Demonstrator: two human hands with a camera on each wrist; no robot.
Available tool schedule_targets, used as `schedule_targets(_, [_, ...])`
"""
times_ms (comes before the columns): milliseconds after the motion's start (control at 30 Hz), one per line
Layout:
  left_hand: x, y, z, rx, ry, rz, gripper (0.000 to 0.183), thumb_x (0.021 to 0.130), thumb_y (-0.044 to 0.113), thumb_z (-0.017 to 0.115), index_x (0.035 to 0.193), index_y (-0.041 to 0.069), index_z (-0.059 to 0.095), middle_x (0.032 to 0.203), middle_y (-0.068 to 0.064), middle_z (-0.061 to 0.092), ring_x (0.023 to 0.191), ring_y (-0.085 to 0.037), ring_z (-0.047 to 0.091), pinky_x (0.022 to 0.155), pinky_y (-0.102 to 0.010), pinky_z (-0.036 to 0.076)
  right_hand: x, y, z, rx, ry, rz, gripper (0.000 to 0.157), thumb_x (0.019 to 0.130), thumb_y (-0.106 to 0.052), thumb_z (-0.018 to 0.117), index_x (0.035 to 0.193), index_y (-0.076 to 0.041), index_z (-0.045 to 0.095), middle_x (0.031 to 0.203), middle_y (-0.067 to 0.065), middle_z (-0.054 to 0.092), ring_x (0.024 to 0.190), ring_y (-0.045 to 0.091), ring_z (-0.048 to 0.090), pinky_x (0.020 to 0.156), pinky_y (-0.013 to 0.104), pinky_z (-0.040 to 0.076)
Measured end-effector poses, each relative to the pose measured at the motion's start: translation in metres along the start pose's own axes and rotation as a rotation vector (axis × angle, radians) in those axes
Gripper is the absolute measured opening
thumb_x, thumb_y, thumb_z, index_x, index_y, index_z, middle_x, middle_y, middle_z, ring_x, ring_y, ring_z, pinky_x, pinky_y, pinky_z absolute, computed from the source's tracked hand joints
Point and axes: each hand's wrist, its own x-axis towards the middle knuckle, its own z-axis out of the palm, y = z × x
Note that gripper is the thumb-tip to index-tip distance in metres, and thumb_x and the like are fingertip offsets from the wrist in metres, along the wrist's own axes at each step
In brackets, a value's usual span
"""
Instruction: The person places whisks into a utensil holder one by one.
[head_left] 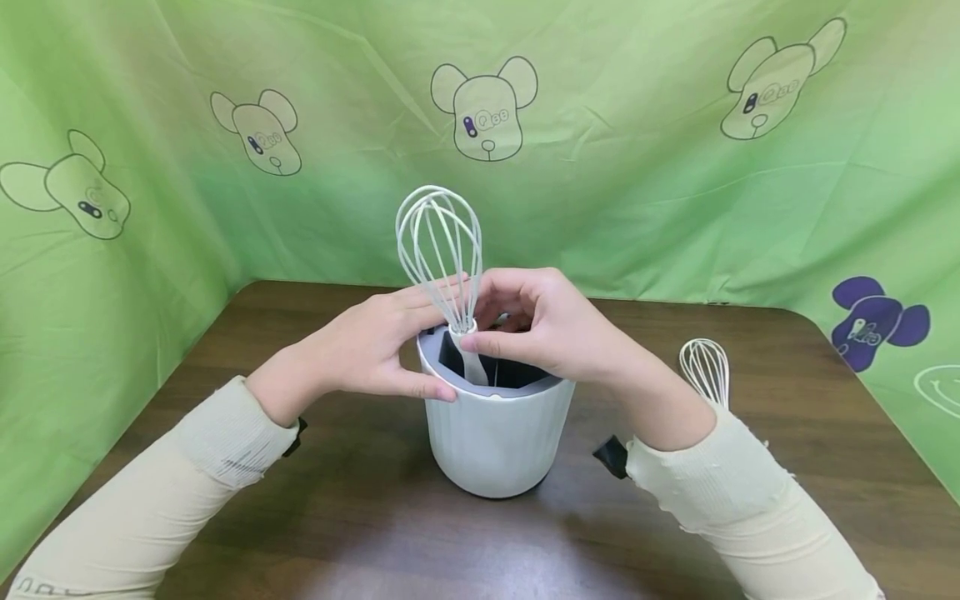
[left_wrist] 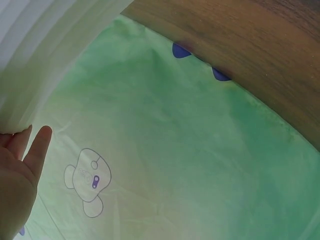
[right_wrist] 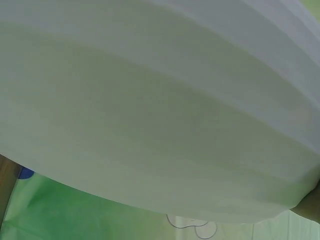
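Note:
In the head view a whisk (head_left: 474, 367) stands upright, its wire loops above and its pale handle down inside a white ribbed container (head_left: 495, 450). My right hand (head_left: 562, 329) pinches the whisk around its neck, thumb in front and the other fingers curled behind. My left hand (head_left: 367, 346) rests on the container's left rim, thumb along the front edge and straight fingers reaching behind the whisk. The left wrist view catches part of the left hand (left_wrist: 17, 185) by the container wall (left_wrist: 45, 55). That wall (right_wrist: 150, 125) fills most of the right wrist view.
A second whisk (head_left: 705, 371) lies on the brown wooden table (head_left: 337, 517) at the right, partly hidden by the right forearm. A green curtain (head_left: 360, 183) with bear drawings surrounds the table's back and sides.

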Motion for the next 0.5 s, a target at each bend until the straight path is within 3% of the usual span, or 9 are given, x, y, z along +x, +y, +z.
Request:
schedule_targets(233, [-0.0002, -0.0005, 0.0013, -0.003, 0.002, 0.005, 0.095, 0.080, 0.060, 0.074, 0.155, 0.018, 0.035, 0.163, 0.001, 0.031, 0.152, -0.015, 0.027, 0.122, -0.038, 0.029, -0.0014, -0.0011, 0.0016, -0.126, -0.014, 0.019, 0.014, 0.082, -0.008, 0.079, 0.092, -0.010, 0.069, 0.091, 0.002, 0.067, 0.089, 0.016, 0.063, 0.077, 0.032, 0.056])
schedule_targets(500, [-0.0002, -0.0029, 0.0039, -0.011, 0.043, 0.036, 0.094, 0.078, 0.058, 0.077, 0.153, 0.016, 0.040, 0.160, -0.002, 0.038, 0.148, -0.020, 0.036, 0.118, -0.040, 0.035, -0.0015, -0.0031, 0.0029, -0.268, -0.027, -0.002, 0.015, 0.080, -0.014, 0.082, 0.087, -0.018, 0.070, 0.092, -0.003, 0.065, 0.094, 0.018, 0.048, 0.083, 0.035, 0.050])
